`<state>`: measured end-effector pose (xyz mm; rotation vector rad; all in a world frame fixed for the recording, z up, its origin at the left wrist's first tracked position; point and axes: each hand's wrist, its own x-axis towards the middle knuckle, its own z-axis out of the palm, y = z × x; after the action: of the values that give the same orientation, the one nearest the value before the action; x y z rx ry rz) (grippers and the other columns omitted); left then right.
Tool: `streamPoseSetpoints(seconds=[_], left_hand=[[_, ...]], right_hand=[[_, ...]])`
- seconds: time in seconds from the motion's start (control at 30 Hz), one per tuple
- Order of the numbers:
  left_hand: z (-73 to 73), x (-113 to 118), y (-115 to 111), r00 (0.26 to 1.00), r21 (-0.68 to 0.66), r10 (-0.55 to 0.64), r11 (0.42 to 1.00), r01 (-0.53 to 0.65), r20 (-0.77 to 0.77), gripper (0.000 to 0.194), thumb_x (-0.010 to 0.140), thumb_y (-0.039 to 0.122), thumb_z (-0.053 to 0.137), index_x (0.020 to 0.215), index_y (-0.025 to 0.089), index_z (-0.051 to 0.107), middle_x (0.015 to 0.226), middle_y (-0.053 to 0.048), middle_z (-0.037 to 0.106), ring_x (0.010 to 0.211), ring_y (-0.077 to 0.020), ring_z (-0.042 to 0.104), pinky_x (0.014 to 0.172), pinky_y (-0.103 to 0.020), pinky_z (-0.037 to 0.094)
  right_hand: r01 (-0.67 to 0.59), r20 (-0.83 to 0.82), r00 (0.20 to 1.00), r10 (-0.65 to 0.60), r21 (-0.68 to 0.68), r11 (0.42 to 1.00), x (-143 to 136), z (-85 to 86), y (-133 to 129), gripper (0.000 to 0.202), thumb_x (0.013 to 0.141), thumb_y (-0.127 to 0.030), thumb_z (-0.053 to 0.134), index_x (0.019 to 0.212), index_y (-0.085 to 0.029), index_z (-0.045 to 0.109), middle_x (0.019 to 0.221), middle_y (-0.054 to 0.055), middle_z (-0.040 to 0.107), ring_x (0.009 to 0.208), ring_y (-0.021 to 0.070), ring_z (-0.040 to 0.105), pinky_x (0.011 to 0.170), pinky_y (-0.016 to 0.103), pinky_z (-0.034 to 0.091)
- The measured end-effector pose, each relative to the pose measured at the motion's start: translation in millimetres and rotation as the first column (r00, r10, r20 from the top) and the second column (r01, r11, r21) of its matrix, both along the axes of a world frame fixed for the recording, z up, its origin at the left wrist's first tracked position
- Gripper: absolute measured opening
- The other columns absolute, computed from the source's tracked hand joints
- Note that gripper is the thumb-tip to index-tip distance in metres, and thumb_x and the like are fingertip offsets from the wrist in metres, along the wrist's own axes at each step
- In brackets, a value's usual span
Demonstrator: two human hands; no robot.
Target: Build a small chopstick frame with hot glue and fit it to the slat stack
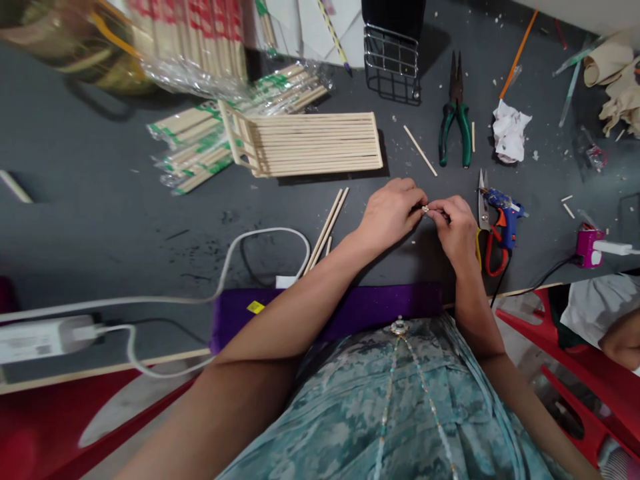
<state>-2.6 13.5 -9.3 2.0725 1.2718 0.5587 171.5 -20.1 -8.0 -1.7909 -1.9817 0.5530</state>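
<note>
Both hands meet over the grey table (250, 267), fingertips pinched around a tiny pale piece (425, 209). My left hand (394, 210) comes in from the left, thumb and fingers closed on it. From the right, my right hand (455, 223) pinches the same piece. What exactly the piece is looks too small to tell. Behind my left hand lies a small rack of glued wooden sticks (315, 143). Loose sticks (327, 230) rest left of my left wrist, and a single thin stick (420, 151) lies beyond my fingers.
Green-handled pliers (456, 117), red-handled scissors (495, 250) and a blue glue gun (507, 217) lie at the right. Wrapped chopsticks (200, 147) and a wire basket (391, 60) stand behind. A white cable (235, 250) crosses the left. A person's arm (620, 337) shows far right.
</note>
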Motion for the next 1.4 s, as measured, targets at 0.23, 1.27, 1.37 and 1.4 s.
streamPoseSetpoints(seconds=[0.23, 1.27, 1.37, 1.4], left_hand=[[0.0, 0.8, -0.8, 0.999, -0.025, 0.018, 1.0, -0.017, 0.029, 0.016, 0.09, 0.018, 0.057, 0.095, 0.018, 0.072, 0.092, -0.008, 0.068, 0.094, -0.0246, 0.061, 0.082, -0.036, 0.048], [-0.6, 1.1, 0.2, 1.0, -0.009, 0.017, 1.0, -0.017, 0.002, 0.015, 0.089, 0.02, 0.058, 0.094, 0.018, 0.072, 0.089, -0.008, 0.067, 0.093, -0.0248, 0.061, 0.079, -0.035, 0.047], [0.0, 1.3, 0.6, 1.0, -0.016, 0.011, 1.0, -0.011, -0.011, 0.015, 0.09, 0.02, 0.057, 0.094, 0.017, 0.072, 0.09, -0.008, 0.067, 0.094, -0.0248, 0.06, 0.08, -0.035, 0.046], [0.0, 1.3, 0.7, 1.0, -0.016, 0.01, 1.0, -0.01, -0.014, 0.015, 0.09, 0.019, 0.057, 0.094, 0.017, 0.072, 0.09, -0.007, 0.067, 0.094, -0.0246, 0.06, 0.08, -0.035, 0.046]], right_hand=[[0.01, 0.01, 1.0, -0.01, 0.012, 1.0, -2.3, 0.7, -0.3, 0.02, 0.101, -0.031, 0.056, 0.094, -0.025, 0.074, 0.095, 0.004, 0.069, 0.098, 0.0237, 0.061, 0.086, 0.035, 0.046], [-0.041, 0.078, 0.996, 0.034, 0.093, 0.995, -0.5, -4.2, -2.8, 0.028, 0.104, -0.04, 0.05, 0.098, -0.024, 0.072, 0.094, 0.005, 0.068, 0.094, 0.023, 0.059, 0.083, 0.034, 0.045], [-0.04, 0.08, 0.996, 0.033, 0.081, 0.996, -0.1, -4.3, -2.6, 0.029, 0.105, -0.038, 0.048, 0.099, -0.024, 0.072, 0.095, 0.005, 0.068, 0.095, 0.0229, 0.059, 0.084, 0.034, 0.045], [-0.041, 0.078, 0.996, 0.035, 0.079, 0.996, 0.1, -4.5, -2.6, 0.029, 0.105, -0.038, 0.048, 0.1, -0.024, 0.072, 0.095, 0.005, 0.067, 0.095, 0.0231, 0.059, 0.085, 0.034, 0.045]])
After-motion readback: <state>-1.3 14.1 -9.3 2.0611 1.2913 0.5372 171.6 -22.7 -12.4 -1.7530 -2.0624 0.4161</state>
